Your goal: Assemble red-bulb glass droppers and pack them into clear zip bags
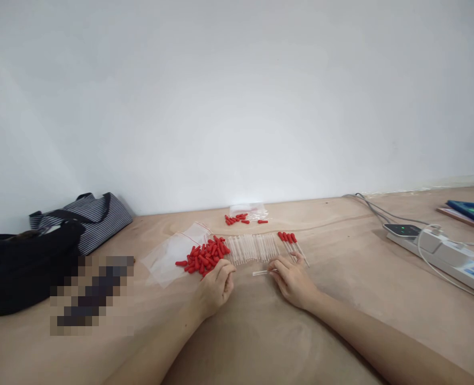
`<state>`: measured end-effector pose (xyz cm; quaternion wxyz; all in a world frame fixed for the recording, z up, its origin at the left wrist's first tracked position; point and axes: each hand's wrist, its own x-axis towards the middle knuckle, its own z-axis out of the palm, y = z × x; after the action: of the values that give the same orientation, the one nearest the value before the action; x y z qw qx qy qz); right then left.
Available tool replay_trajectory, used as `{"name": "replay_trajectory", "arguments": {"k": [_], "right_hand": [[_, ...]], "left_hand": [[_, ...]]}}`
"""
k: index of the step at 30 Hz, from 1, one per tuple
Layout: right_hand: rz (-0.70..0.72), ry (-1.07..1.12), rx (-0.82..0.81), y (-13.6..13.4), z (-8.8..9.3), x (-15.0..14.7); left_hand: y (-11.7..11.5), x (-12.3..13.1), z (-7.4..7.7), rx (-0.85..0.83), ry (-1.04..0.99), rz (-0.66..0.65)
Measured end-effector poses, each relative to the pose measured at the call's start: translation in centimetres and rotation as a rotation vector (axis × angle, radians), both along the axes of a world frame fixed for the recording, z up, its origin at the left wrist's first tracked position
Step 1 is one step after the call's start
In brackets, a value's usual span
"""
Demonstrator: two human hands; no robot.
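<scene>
A pile of small red rubber caps (204, 255) lies on the wooden table (341, 278), beside a row of clear glass tubes (253, 248). To the right of the row lie a few tubes fitted with red caps (289, 240). My left hand (216, 287) rests at the near edge of the red pile, fingers curled in; what they hold is hidden. My right hand (292, 278) pinches one clear tube (261, 273) that lies just in front of the row.
An empty clear plastic bag (168, 256) lies left of the pile. Further back are a few loose red caps (237, 219) and another small bag (249, 210). Striped and black bags (60, 235) sit at left. A power strip (453, 256) with cables and a phone (403, 230) lies at right.
</scene>
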<state>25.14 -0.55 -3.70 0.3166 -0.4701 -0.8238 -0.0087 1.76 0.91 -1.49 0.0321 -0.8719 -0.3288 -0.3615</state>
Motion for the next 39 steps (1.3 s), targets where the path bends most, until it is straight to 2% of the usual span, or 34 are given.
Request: {"name": "replay_trajectory", "arguments": {"k": [3,5,8,10,17,23,28,39], "right_hand": [[0.003,-0.021,0.004,-0.2,0.2,0.0],[0.008,-0.026,-0.008,-0.2,0.2,0.1],[-0.002,-0.042,-0.031,-0.2,0.2,0.1],[-0.012,-0.057,-0.043,-0.2,0.3,0.1],[0.012,-0.024,-0.084,-0.3,0.5,0.0],[-0.031,-0.002,-0.114,0.4,-0.1,-0.6],[-0.051,0.023,-0.019,0.1,0.0,-1.1],[-0.034,0.017,0.059,-0.5,-0.1,-1.8]], "left_hand": [[0.0,0.3,-0.4,0.003,0.131,-0.018],[-0.2,0.6,-0.4,-0.086,0.187,-0.026],[-0.5,0.7,-0.2,-0.219,0.178,-0.012],[-0.6,0.6,-0.2,-0.247,0.145,0.017],[-0.4,0.9,-0.8,-0.276,0.091,0.036],[-0.5,1.4,-0.6,-0.286,0.069,0.078],[-0.8,1.6,-0.5,-0.246,0.074,0.149],[-0.9,1.9,-0.6,-0.169,0.053,0.124]]}}
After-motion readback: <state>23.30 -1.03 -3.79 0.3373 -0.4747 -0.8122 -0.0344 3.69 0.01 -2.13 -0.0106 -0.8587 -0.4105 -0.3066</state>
